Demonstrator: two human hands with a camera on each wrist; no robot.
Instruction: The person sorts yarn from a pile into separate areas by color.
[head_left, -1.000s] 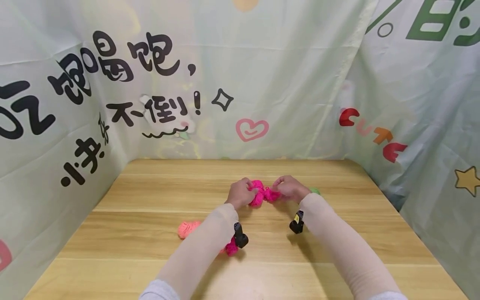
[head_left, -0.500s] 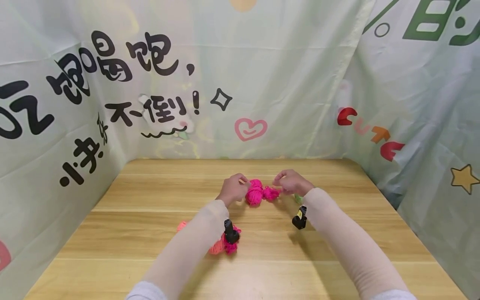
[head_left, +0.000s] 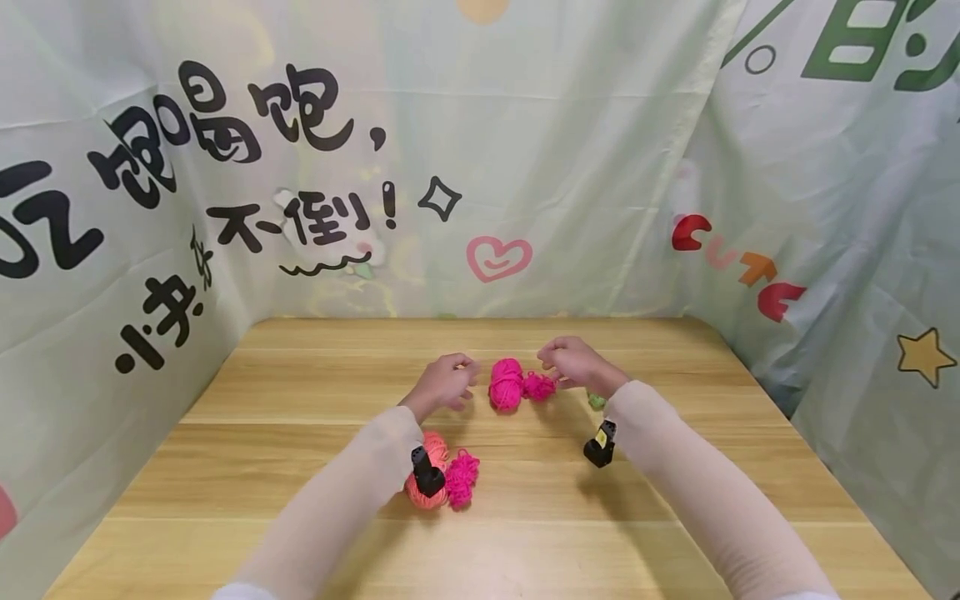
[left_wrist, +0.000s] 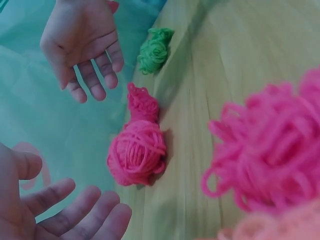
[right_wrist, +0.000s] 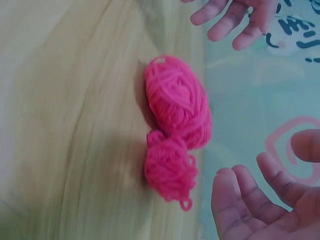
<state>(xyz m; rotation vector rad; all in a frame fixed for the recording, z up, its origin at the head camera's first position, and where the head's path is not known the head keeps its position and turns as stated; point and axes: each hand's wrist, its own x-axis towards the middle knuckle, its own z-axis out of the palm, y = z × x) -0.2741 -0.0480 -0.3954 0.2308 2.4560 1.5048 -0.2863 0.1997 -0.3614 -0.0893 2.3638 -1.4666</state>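
A bright pink yarn ball (head_left: 506,385) lies near the middle of the table, with a smaller looped pink yarn bundle (head_left: 538,387) against its right side. My left hand (head_left: 444,383) hovers left of the ball, fingers relaxed and apart from it. On the other side my right hand (head_left: 573,364) hangs beside the small bundle, holding nothing. The right wrist view shows both the yarn ball (right_wrist: 177,97) and the bundle (right_wrist: 170,167) between the hands, untouched. Closer in, a coral yarn ball (head_left: 438,450) sits partly behind my left wrist camera, beside another pink yarn bundle (head_left: 462,479).
A green yarn bundle (head_left: 596,400), mostly hidden by my right forearm in the head view, shows whole in the left wrist view as green yarn (left_wrist: 152,52). A printed cloth curtain (head_left: 585,200) borders the wooden table (head_left: 315,358) at the back and sides.
My left hand lets go of the pink yarn ball and draws away to the left. My right hand comes off the small bundle and lifts slightly. The coral ball shows more.
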